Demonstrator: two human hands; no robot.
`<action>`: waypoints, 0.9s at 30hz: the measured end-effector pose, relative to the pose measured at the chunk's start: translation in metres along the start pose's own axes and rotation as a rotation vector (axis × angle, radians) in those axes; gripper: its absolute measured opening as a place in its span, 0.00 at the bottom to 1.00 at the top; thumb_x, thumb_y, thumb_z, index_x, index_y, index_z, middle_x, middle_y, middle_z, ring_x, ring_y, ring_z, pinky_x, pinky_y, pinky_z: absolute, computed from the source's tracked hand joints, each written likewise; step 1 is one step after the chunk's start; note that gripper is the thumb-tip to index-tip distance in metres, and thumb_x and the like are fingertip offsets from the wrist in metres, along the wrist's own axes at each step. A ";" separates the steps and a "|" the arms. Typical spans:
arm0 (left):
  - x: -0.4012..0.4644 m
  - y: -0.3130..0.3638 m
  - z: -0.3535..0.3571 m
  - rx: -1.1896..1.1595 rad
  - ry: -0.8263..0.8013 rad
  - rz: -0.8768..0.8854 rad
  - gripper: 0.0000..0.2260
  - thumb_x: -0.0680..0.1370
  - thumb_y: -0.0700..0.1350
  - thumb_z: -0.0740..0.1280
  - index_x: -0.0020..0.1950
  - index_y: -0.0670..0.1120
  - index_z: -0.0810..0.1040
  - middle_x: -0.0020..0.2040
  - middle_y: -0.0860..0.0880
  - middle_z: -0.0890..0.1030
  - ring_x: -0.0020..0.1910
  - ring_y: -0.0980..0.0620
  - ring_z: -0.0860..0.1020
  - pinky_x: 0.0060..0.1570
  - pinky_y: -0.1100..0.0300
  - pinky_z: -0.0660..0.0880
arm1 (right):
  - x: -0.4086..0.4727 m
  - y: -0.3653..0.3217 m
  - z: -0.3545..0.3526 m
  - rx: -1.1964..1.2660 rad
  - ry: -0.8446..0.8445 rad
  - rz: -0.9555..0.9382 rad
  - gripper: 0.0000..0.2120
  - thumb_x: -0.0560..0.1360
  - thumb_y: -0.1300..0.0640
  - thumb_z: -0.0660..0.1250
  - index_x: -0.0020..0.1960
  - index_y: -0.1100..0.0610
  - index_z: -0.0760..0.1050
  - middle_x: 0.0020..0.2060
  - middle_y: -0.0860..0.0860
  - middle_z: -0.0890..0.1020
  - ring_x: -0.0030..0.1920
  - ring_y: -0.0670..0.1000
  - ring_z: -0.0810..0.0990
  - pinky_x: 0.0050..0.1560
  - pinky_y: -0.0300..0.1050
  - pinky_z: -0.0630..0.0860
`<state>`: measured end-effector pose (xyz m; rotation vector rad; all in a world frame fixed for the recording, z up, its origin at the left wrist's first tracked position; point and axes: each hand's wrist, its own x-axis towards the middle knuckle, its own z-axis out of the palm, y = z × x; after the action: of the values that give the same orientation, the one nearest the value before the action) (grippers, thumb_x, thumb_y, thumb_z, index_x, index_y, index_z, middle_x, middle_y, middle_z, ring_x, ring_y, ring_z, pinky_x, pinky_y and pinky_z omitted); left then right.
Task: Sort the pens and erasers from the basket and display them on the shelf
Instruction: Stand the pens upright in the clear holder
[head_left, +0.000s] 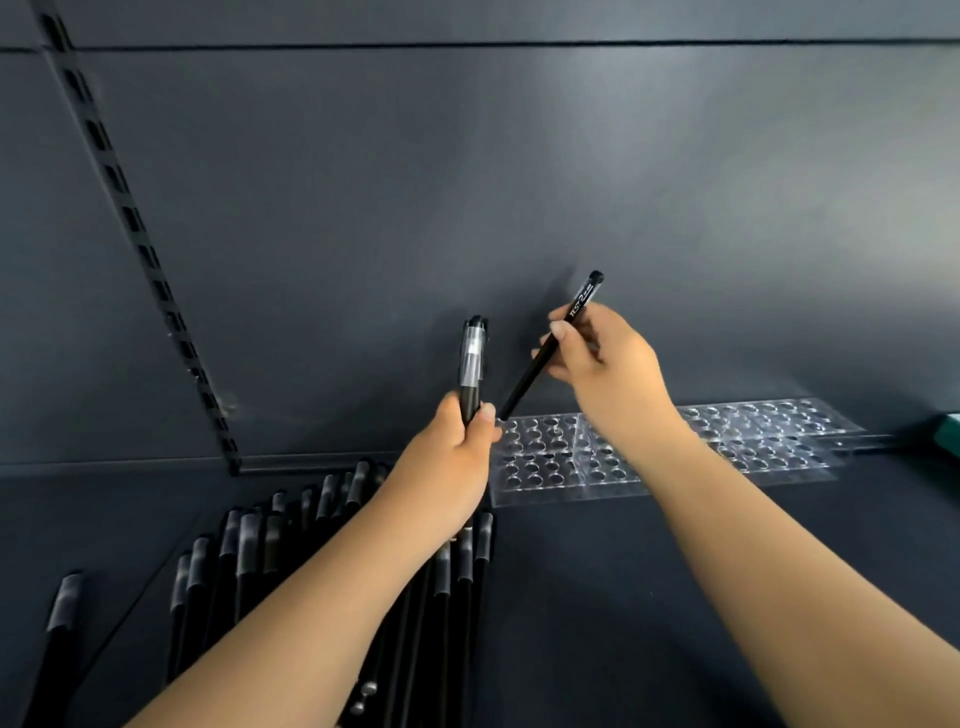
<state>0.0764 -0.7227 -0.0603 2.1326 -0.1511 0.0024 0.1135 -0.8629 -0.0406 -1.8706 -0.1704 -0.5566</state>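
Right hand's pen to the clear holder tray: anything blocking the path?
Nothing visible blocks it. The slim black pen in the right hand points tip-down at the acrylic holder tray, whose near-left holes look empty. The left hand, holding a capped pen, sits just left.

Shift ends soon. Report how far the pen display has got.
Done: a block of black pens stands at left. In hand: left hand grips a clear-capped black pen; right hand angles a slim black pen toward the clear acrylic holed rack. Left: its visible holes are empty; no erasers visible.
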 end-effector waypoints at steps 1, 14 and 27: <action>0.001 -0.001 -0.001 0.011 0.005 -0.004 0.14 0.81 0.53 0.49 0.63 0.48 0.64 0.62 0.55 0.76 0.58 0.55 0.73 0.51 0.63 0.62 | 0.001 0.001 0.000 -0.010 0.002 -0.008 0.11 0.78 0.58 0.59 0.40 0.45 0.68 0.37 0.43 0.77 0.48 0.55 0.80 0.54 0.55 0.76; 0.009 -0.009 0.003 -0.074 -0.021 0.003 0.04 0.81 0.52 0.50 0.48 0.57 0.61 0.53 0.61 0.73 0.48 0.63 0.68 0.38 0.65 0.60 | 0.000 0.019 0.011 -0.258 -0.115 -0.164 0.12 0.77 0.57 0.62 0.50 0.68 0.74 0.41 0.65 0.79 0.43 0.64 0.77 0.49 0.59 0.75; 0.014 -0.013 0.004 -0.598 0.204 -0.036 0.06 0.81 0.46 0.56 0.47 0.51 0.71 0.34 0.51 0.77 0.29 0.56 0.76 0.31 0.64 0.75 | -0.005 0.027 0.019 -0.475 -0.147 -0.093 0.15 0.76 0.51 0.63 0.40 0.63 0.75 0.25 0.53 0.72 0.28 0.51 0.67 0.34 0.44 0.63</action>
<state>0.0912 -0.7202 -0.0726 1.5262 0.0101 0.1368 0.1251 -0.8544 -0.0712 -2.3783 -0.2382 -0.5556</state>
